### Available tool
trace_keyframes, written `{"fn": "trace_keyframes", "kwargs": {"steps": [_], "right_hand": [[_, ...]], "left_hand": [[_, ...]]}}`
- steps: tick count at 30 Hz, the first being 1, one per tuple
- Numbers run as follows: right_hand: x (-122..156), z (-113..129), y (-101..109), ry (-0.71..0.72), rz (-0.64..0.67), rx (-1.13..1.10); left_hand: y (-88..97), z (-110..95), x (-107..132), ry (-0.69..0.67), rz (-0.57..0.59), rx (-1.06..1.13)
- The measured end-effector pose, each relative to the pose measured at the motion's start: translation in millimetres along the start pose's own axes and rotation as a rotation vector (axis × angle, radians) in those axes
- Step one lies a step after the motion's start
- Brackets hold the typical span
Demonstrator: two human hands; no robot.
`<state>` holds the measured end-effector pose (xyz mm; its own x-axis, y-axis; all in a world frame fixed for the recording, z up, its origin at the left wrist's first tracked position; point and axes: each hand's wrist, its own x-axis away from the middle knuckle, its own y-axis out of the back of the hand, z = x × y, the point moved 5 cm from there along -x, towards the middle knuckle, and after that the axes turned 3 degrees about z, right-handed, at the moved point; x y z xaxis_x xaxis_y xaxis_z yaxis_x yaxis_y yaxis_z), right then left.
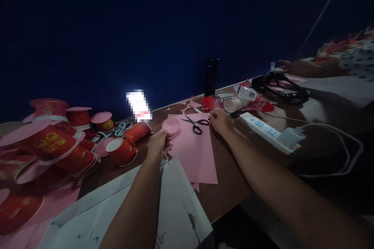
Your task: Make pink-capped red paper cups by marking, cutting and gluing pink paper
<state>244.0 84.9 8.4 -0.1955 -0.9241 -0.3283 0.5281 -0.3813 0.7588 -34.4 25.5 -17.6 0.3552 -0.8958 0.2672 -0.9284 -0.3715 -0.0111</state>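
Observation:
My left hand (157, 144) is closed on a thin stick that carries a pink paper disc (171, 125), held just above a pink paper sheet (195, 151). My right hand (221, 121) reaches across the sheet's far right corner, fingers curled on a small object I cannot make out. Black-handled scissors (196, 123) lie on the pink sheet between the two hands, closer to the right one.
Red paper cups (121, 150) with pink rims are piled at the left. A white power strip (267, 132) with cable lies right of my right hand. Beyond it are a tipped paper cup (234, 105), a plastic bottle (245, 92), a black bottle (211, 76), and another person's hand (295, 67). White paper (175, 206) lies near me.

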Motion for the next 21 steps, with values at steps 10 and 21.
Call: {"fn": "trace_keyframes", "kwargs": {"steps": [10,21], "right_hand": [[-1,-1,-5,-0.051,-0.003,0.077],[-7,-7,0,-0.007,-0.011,0.199]], "left_hand": [[-5.7,2,-1,-0.007,0.046,-0.079],[-0.4,-17,14,-0.240,-0.080,-0.453]]}}
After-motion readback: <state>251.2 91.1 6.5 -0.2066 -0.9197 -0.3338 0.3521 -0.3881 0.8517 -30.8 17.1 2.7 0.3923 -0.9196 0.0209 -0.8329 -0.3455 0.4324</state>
